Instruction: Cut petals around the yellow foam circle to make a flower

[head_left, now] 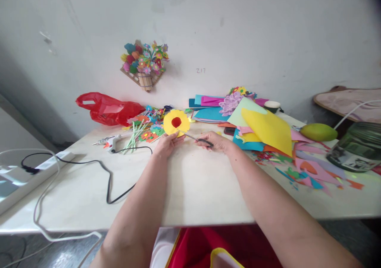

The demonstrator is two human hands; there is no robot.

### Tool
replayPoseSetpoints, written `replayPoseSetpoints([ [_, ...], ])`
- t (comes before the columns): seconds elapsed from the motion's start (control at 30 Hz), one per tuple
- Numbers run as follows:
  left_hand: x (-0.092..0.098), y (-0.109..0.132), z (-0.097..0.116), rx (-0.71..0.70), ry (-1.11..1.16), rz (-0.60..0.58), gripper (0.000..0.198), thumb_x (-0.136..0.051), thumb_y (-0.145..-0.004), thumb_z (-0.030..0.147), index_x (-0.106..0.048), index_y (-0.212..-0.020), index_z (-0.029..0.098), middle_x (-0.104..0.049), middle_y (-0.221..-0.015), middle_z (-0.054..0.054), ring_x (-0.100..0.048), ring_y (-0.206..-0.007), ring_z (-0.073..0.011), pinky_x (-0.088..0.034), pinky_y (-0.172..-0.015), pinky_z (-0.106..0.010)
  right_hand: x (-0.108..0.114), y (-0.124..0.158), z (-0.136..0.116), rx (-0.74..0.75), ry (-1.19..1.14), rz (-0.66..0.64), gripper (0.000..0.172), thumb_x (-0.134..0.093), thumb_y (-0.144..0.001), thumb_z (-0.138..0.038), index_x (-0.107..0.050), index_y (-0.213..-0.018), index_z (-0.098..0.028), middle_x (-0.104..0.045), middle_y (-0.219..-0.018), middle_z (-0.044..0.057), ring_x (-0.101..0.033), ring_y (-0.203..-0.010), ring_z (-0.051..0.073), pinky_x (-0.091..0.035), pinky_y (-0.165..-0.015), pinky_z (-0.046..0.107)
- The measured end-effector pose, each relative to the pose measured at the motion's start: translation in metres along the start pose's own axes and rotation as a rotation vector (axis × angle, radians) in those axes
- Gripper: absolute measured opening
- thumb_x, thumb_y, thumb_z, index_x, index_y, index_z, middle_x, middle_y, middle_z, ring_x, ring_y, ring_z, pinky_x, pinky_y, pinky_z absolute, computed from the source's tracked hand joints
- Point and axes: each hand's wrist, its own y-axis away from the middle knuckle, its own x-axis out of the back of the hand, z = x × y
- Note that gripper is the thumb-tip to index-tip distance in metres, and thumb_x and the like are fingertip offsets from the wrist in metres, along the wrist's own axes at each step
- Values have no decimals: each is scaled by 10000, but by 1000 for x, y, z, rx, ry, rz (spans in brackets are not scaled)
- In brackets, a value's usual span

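A yellow paper or foam flower with a dark red centre is held up over the middle of the table. My left hand is closed on its lower edge. In my right hand is a pair of scissors, fingers wrapped round the dark handles. The scissor blades point left and reach the flower's lower part, just under the red centre. Whether the blades are cutting into it I cannot tell.
Left are a glue gun with its black cord, a power strip and a red plastic bag. Right lie coloured sheets, scraps, a yellow-green fruit and a glass jar. A flower decoration hangs on the wall.
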Motion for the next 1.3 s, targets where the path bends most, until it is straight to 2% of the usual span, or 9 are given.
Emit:
replayPoseSetpoints([
  [0.17, 0, 1, 0, -4, 7, -10, 136, -634, -710, 93, -646, -845, 82, -717, -796, -129, -700, -731, -216, -569, -727, -304, 0, -1, 2, -2, 1, 4, 323, -697, -650, -388, -678, -813, -110, -470, -506, -51, -390, -391, 38, -260, -352, 184],
  [0.43, -1, -3, -3, -83, 29, 16, 160, -660, -705, 115, -653, -863, 91, -717, -875, -131, -698, -773, -212, -555, -782, -319, -4, 5, -6, 17, -12, -2, 363, -617, -711, -444, -664, -880, -125, -504, -495, -41, -410, -392, 54, -268, -351, 178],
  [0.57, -8, -1, -3, -141, 70, 36, 219, -669, -704, 115, -638, -920, 97, -716, -889, -118, -697, -792, -214, -536, -832, -348, -11, 9, -14, 34, 22, 30, 343, -617, -722, -465, -627, -812, -134, -515, -507, -34, -399, -379, 46, -258, -341, 170],
  [0.8, -19, 2, -4, -212, 163, 76, 234, -673, -713, 126, -623, -942, 125, -708, -876, -79, -693, -786, -195, -508, -886, -389, -26, 0, -16, 85, 55, 172, 341, -667, -644, -431, -649, -806, -131, -502, -537, -37, -406, -429, 59, -302, -376, 180],
  [1.03, -23, -2, -9, -217, 213, 124, 210, -687, -702, 123, -617, -899, 136, -702, -841, -60, -685, -751, -168, -499, -910, -391, -34, -7, -11, 192, 396, 403, 332, -708, -610, -472, -686, -748, -171, -605, -605, -6, -499, -577, 107, -336, -517, 203],
  [1.17, -26, -2, -8, -195, 251, 163, 180, -656, -722, 93, -614, -892, 133, -702, -833, -55, -683, -729, -161, -503, -912, -397, -38, -3, -19, 149, 556, 487, 350, -697, -620, -507, -700, -785, -198, -627, -629, -2, -503, -600, 120, -319, -529, 211],
  [1.3, -28, -1, -8, -183, 259, 166, 165, -637, -740, 87, -620, -899, 130, -700, -838, -56, -686, -748, -169, -505, -910, -397, -41, -2, -23, 132, 589, 501, 348, -692, -627, -508, -704, -818, -218, -659, -679, 7, -515, -616, 126, -318, -545, 217],
])
